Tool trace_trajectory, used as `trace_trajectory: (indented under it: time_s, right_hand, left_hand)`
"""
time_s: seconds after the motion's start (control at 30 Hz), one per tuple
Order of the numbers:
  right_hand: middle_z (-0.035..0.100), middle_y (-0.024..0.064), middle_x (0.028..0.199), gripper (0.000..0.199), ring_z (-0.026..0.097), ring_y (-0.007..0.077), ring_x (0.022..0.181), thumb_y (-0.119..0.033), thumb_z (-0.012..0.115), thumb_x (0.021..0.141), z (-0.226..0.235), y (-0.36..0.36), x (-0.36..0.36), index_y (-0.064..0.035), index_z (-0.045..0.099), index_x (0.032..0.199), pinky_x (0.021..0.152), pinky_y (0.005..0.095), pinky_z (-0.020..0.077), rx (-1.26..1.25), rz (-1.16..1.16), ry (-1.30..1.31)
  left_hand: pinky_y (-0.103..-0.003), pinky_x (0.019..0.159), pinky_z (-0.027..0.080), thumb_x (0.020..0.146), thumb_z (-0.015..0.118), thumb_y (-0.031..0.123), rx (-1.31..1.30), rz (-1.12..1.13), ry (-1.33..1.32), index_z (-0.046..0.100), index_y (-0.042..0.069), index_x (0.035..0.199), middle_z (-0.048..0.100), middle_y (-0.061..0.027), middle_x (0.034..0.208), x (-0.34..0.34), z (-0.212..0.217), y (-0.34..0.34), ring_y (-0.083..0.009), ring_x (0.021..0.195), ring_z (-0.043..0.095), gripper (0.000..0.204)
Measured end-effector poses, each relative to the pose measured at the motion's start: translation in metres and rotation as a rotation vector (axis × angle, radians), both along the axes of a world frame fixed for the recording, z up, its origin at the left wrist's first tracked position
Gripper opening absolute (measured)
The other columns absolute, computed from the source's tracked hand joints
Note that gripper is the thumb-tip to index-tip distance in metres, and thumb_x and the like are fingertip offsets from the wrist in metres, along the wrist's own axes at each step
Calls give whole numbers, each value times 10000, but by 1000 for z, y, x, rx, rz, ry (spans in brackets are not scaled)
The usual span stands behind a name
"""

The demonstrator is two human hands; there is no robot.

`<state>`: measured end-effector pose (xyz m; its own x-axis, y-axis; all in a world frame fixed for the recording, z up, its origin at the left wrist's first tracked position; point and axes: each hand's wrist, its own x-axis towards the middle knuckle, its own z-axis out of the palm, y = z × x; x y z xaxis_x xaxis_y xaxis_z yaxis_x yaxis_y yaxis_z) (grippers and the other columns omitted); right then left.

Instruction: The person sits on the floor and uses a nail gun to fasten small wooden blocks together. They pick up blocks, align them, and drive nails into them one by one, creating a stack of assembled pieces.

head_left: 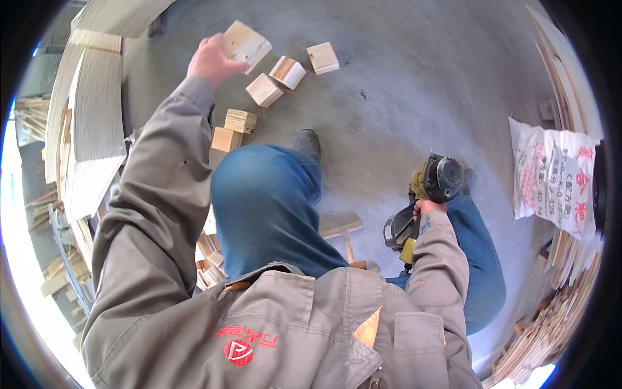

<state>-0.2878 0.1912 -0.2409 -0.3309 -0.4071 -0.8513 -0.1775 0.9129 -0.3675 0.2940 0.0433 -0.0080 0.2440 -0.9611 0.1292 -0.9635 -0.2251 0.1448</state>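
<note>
Head view: left hand (208, 61) outstretched, fingers closed around a wooden block (245, 44) lifted over the concrete floor (402, 84), more blocks (285, 72) scattered just beyond — right hand (429, 209) clenched on a nail gun (433, 185) beside the knee, printed sack (556, 175) at right, stacked boards (97, 110) at left.

Grey concrete floor (414, 78), stacked boards (97, 117) left, white sack (551, 175) right.
</note>
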Motion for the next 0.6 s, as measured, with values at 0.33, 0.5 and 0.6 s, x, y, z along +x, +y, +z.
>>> trace_trajectory:
  time_s: [0.33,0.5,0.6]
  right_hand:
    - [641,150,678,26,636,264,547,5,631,782,6,0,-2,21,618,766,489,395,551,31,32,-17]
    - [637,159,680,23,635,283,547,12,615,781,-10,2,-13,30,614,794,498,405,558,32,21,1]
    - [635,162,679,16,634,297,542,18,610,780,-10,1,-10,32,604,783,500,420,560,48,49,13]
  left_hand:
    - [-404,956,501,532,870,417,164,454,397,657,-15,1163,658,-205,1097,58,-81,258,-336,1066,632,794]
    - [-397,1000,484,561,880,377,157,599,463,584,-25,1281,592,-201,1192,27,-74,330,-322,1114,599,877]
    - [-390,1023,473,578,883,375,135,606,498,533,-34,1334,556,-210,1239,16,-72,339,-332,1167,570,928]
